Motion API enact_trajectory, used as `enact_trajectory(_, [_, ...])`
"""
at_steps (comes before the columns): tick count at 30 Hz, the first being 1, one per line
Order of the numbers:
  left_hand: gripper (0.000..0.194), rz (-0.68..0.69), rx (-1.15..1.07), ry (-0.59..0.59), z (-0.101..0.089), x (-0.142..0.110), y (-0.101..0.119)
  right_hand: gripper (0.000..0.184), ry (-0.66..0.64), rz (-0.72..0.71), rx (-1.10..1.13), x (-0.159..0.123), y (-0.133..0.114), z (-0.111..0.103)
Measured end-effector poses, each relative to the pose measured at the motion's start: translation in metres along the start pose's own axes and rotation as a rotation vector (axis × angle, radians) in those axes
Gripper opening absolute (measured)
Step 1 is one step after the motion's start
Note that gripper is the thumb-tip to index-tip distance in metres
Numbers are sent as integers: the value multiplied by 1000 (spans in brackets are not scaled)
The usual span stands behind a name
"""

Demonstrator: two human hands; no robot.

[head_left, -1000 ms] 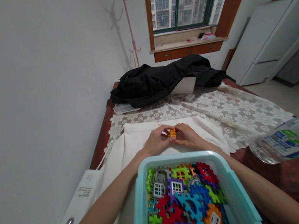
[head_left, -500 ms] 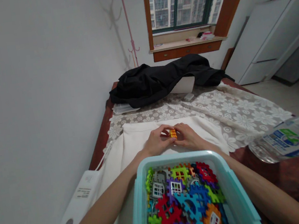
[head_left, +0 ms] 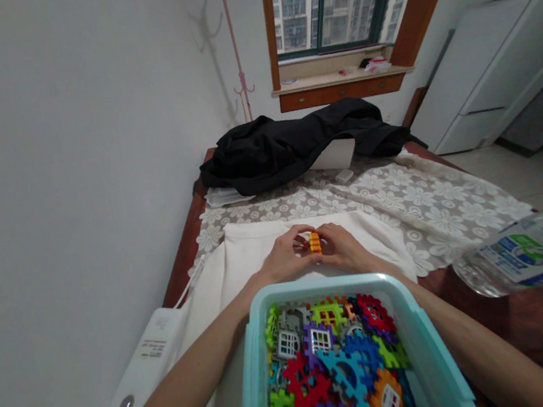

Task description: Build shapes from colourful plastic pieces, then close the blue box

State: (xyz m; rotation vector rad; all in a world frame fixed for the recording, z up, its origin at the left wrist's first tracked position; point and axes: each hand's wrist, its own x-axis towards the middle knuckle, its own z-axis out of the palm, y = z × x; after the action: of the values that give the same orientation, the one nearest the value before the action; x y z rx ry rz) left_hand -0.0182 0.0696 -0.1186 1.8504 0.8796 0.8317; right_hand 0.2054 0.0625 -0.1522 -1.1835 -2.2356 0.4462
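My left hand [head_left: 286,255] and my right hand [head_left: 343,248] meet over a white cloth [head_left: 243,258] just beyond a light blue bin. Both pinch a small orange block piece [head_left: 314,242] between their fingertips, and their fingers are curled closed around it. The light blue bin [head_left: 254,367] stands close to me between my forearms. It is filled with several interlocking plastic blocks [head_left: 332,363] in red, green, blue, purple, orange and grey, some with white window inserts.
A lace tablecloth [head_left: 392,196] covers the wooden table. A black garment [head_left: 288,144] lies at the far end. A clear plastic bottle [head_left: 526,255] lies at the right edge. A white power strip [head_left: 145,366] sits by the left wall.
The hands stay together on the orange piece. It has turned slightly between the fingertips; nothing else has moved.
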Motion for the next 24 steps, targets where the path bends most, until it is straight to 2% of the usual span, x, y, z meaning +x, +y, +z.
enact_trajectory(5, [60, -33, -16, -1, 0, 0, -2, 43, -3, 6, 19, 1, -3, -1])
enact_trajectory(12, [59, -13, -22, 2, 0, 0, -2, 44, -41, -21, 45, 2, -5, -6])
enact_trajectory(24, [60, 51, 69, -17, -2, 0, -4, 45, -24, 18, -33, 1, -1, 1])
